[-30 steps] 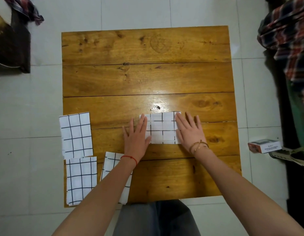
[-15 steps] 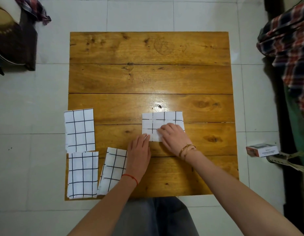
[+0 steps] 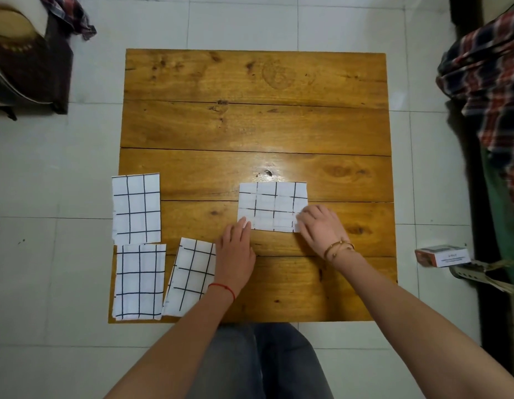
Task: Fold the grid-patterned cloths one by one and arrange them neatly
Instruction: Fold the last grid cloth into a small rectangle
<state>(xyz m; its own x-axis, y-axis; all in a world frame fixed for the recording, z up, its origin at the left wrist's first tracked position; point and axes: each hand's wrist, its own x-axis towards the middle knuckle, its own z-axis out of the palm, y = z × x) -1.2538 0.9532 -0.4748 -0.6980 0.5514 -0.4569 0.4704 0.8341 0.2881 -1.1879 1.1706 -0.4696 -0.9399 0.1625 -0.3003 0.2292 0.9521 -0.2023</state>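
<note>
Table (image 3: pixel 250 125): landmark. Three folded cloths (image 3: pixel 136 208) at its near-left corner, two overhang edge. Fourth cloth (image 3: pixel 271 205) near table centre, flat. Thin, limp, light; likely slides on glossy wood. My right hand (image 3: pixel 322 228) pinches its near-right corner; left hand (image 3: pixel 235 251) fingers straight, tips on near-left corner. Best hold: near corners.

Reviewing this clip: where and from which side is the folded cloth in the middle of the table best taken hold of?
Probably at its two near corners, coming from the person's side. The middle cloth lies flat on the table, so only its edges offer a pinch; its near edge is nearest both hands. The left hand touches the near-left corner; the right hand is on the near-right corner.
</note>
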